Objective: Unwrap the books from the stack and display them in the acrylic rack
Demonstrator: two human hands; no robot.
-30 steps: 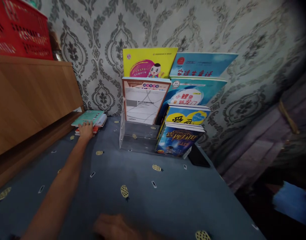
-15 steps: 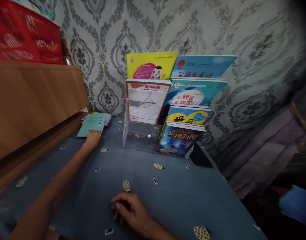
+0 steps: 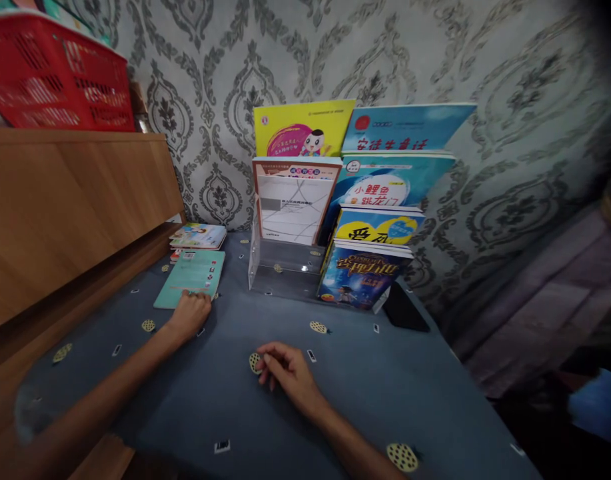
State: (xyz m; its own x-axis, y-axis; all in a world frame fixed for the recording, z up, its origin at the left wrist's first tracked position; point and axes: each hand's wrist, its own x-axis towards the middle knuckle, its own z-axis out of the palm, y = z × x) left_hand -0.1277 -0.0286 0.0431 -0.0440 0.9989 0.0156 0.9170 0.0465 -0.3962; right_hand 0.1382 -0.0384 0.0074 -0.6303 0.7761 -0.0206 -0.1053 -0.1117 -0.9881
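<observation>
My left hand [image 3: 191,313] is closed on the near edge of a teal-green book [image 3: 192,273], its fingertips on the cover. The book lies low over the table, tilted slightly. Just behind it is a small stack of books [image 3: 199,235], the top one pale blue and white. My right hand [image 3: 288,373] hovers low over or rests on the middle of the table, which I cannot tell apart. Its fingers are loosely curled and apart, with nothing seen in them.
A clear acrylic book rack [image 3: 285,277] stands at the back with several books, among them a dark blue one [image 3: 358,275] in front. A black phone-like slab [image 3: 405,308] lies right of it. A wooden cabinet [image 3: 75,213] with a red basket [image 3: 60,80] borders the left.
My left hand has drawn the teal-green book off the stack toward me, uncovering the pale blue book. My right hand has moved forward and a little to the right.
</observation>
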